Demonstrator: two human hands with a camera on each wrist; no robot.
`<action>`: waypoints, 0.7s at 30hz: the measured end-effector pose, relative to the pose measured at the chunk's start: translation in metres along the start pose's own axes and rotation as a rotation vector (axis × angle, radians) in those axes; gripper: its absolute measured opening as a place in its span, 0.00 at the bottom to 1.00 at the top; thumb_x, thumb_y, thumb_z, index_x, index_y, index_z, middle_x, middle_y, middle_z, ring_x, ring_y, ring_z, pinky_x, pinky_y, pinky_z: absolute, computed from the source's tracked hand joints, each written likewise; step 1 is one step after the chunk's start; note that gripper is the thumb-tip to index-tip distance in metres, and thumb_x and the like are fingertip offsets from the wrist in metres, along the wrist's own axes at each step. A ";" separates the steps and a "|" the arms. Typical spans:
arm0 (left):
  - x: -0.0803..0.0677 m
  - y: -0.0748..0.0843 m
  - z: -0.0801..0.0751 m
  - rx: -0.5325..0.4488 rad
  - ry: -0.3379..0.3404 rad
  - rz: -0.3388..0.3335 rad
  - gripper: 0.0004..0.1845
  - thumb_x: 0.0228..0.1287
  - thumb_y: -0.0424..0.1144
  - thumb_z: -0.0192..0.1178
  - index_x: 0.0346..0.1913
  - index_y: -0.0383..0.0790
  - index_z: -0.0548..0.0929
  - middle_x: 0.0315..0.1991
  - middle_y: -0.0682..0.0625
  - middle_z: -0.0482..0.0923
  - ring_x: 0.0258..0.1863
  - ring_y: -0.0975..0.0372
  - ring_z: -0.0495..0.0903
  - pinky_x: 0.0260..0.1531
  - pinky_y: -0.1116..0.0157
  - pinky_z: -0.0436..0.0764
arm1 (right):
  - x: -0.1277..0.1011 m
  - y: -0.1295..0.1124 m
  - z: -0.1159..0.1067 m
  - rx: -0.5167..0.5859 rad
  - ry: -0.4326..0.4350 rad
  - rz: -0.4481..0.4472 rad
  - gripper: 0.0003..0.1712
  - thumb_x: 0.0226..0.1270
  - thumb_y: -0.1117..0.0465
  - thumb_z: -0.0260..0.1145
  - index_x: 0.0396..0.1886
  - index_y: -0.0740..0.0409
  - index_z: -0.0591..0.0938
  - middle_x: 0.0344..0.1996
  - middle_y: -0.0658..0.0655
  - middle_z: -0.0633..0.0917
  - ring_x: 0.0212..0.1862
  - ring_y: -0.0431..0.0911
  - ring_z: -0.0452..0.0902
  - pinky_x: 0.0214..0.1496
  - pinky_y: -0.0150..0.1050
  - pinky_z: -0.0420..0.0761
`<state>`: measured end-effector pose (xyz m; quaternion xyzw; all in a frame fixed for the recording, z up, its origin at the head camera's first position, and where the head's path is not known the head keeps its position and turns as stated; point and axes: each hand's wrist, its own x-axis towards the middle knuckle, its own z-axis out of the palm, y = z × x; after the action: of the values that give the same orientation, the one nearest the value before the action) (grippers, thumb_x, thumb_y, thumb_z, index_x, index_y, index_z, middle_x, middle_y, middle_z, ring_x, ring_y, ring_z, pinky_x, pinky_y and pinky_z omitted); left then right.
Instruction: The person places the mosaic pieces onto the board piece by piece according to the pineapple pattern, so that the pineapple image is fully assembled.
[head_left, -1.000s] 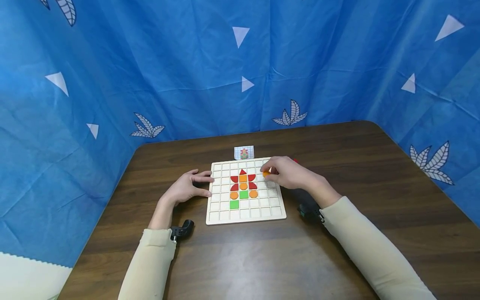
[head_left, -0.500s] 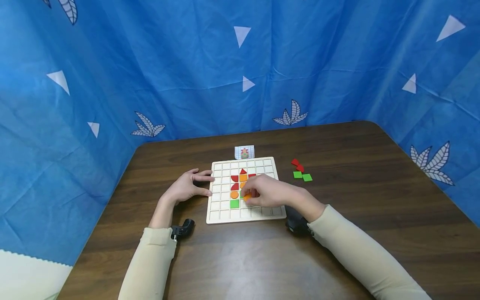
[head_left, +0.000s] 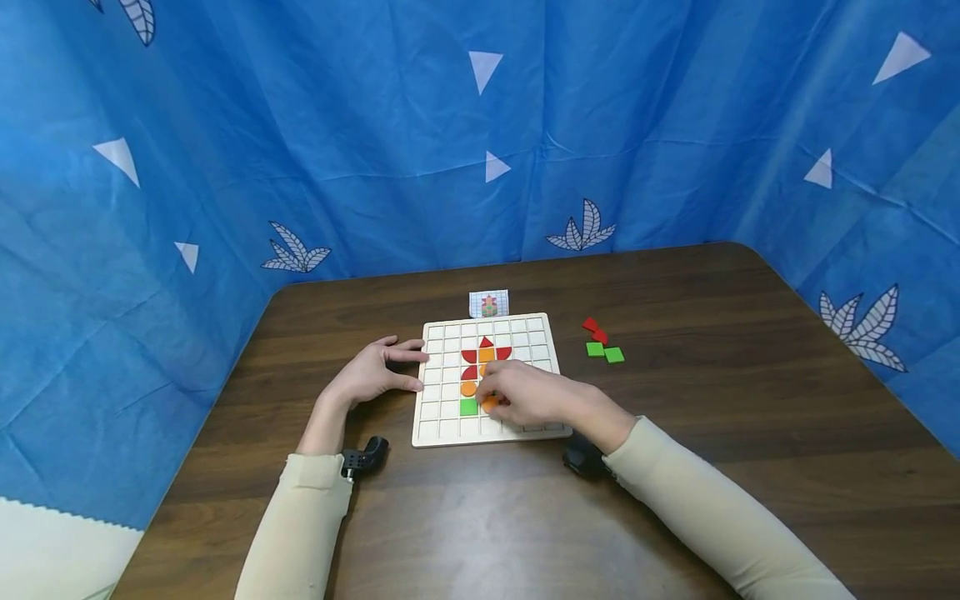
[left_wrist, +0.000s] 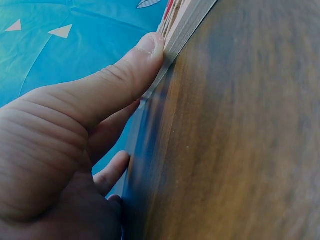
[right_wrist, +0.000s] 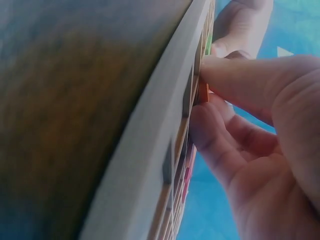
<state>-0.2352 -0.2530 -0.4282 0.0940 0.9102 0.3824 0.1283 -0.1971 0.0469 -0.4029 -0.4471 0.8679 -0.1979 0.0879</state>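
A white grid board (head_left: 430, 414) lies on the table, bearing red, orange and green shape tiles in its middle cells. My right hand (head_left: 532, 393) pinches an orange tile (head_left: 489, 404) between thumb and fingertips, down at the cell just right of the lower green square (head_left: 468, 407). In the right wrist view this orange tile (right_wrist: 203, 92) shows edge-on at the board's surface. My hand covers several cells on the right. At the board's left edge my left hand (head_left: 375, 372) rests with fingers extended, its thumb (left_wrist: 142, 55) against the edge.
Loose red tiles (head_left: 596, 330) and two green square tiles (head_left: 604, 352) lie on the table right of the board. A small pattern card (head_left: 489, 304) sits behind it. Blue curtain (head_left: 420, 125) surrounds the table's far side.
My right hand has carried the orange tile from the board's upper right, leftward and nearer, down to the cell beside the green square. The loose tiles it hid now show. My left hand stays put.
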 end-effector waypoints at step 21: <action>0.002 -0.002 0.001 0.005 -0.001 -0.003 0.26 0.41 0.55 0.75 0.50 0.65 0.84 0.65 0.67 0.69 0.76 0.57 0.40 0.70 0.41 0.46 | -0.010 0.011 -0.011 0.019 0.057 0.019 0.09 0.60 0.64 0.68 0.39 0.48 0.88 0.36 0.43 0.85 0.38 0.35 0.76 0.44 0.30 0.79</action>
<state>-0.2371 -0.2532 -0.4305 0.0933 0.9112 0.3798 0.1292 -0.2028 0.0639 -0.3974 -0.4321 0.8723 -0.2181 0.0691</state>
